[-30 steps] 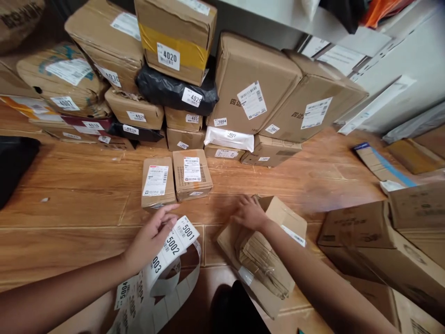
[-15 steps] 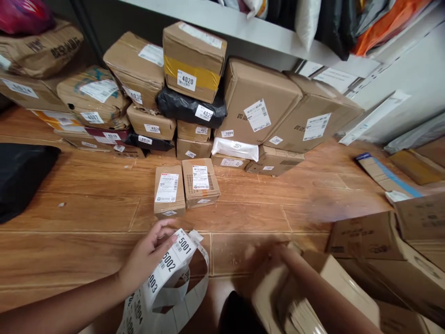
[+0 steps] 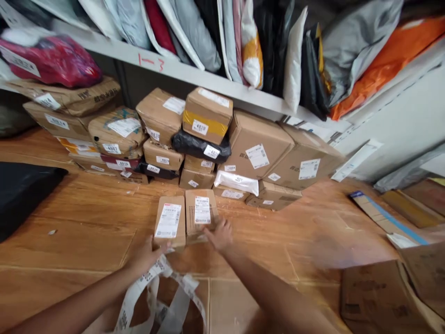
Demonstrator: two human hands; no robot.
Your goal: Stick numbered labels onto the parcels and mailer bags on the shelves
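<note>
White paper label strip (image 3: pixel 130 299) hangs from the curled left hand (image 3: pixel 146 255), beside one brown cardboard box (image 3: pixel 169 220); the right hand (image 3: pixel 220 235), thumb and fingers apart, meets the neighbouring brown cardboard box's (image 3: pixel 193 211) corner.

Two small brown cartons lie closed and flat on the wood floor: the left carton (image 3: pixel 160 218), white shipping label on top, and, just beside it at three o'clock, the similarly labelled right carton (image 3: pixel 193 221). Toward their six o'clock, a white label strip (image 3: pixel 130 297) hangs in loops, its blurred upper end perhaps touching the left carton.
</note>
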